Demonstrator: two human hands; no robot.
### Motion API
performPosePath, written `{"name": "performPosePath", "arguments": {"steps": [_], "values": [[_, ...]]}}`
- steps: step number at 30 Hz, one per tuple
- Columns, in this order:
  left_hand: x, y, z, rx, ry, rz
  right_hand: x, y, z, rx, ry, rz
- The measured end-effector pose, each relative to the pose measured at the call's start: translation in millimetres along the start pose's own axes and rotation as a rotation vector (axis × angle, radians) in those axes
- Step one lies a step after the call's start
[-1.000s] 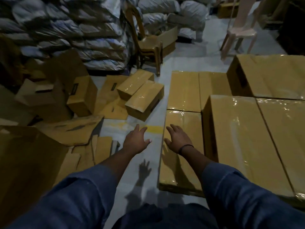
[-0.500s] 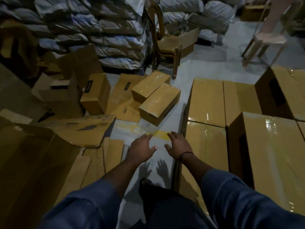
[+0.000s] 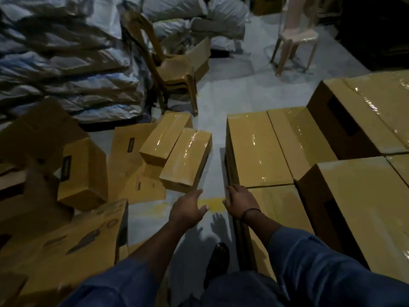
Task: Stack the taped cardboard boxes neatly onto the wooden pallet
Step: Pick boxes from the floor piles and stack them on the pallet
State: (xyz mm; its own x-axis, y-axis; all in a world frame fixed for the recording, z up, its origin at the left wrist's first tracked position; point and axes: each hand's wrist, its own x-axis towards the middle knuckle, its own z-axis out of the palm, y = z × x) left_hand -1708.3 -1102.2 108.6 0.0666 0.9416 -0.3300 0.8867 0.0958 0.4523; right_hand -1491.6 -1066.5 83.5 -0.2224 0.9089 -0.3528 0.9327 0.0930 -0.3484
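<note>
Two taped cardboard boxes lie side by side on the floor ahead: the nearer one (image 3: 187, 159) and a second (image 3: 164, 138) behind it on the left. My left hand (image 3: 188, 207) reaches forward, open and empty, just short of the nearer box. My right hand (image 3: 241, 201) is open too, hovering at the left edge of the stacked taped boxes (image 3: 257, 149). Taller stacked boxes (image 3: 365, 196) rise on the right. The pallet beneath them is hidden.
Flattened cardboard (image 3: 130, 165) and open empty cartons (image 3: 84, 171) litter the floor on the left. A brown chair (image 3: 174, 72) and a pale chair (image 3: 296, 38) stand farther back. Sacks (image 3: 62, 63) are piled at the back left. My shoe (image 3: 218, 260) is on the floor strip.
I have stepped forward toward the two loose boxes. Both hands moved ahead with me and stayed open; the right hand left the top of the stacked box for its left edge.
</note>
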Motion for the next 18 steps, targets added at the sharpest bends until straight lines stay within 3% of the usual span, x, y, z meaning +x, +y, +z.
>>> {"name": "performPosePath", "arguments": {"steps": [8, 18], "values": [[107.3, -23.5, -55.4, -0.074, -0.047, 0.043, 92.8, -29.4, -37.5, 0.073, 0.006, 0.103], [245.3, -147.6, -95.9, -0.029, -0.224, -0.066, 225.8, -67.0, -18.8, 0.084, -0.086, 0.192]]}}
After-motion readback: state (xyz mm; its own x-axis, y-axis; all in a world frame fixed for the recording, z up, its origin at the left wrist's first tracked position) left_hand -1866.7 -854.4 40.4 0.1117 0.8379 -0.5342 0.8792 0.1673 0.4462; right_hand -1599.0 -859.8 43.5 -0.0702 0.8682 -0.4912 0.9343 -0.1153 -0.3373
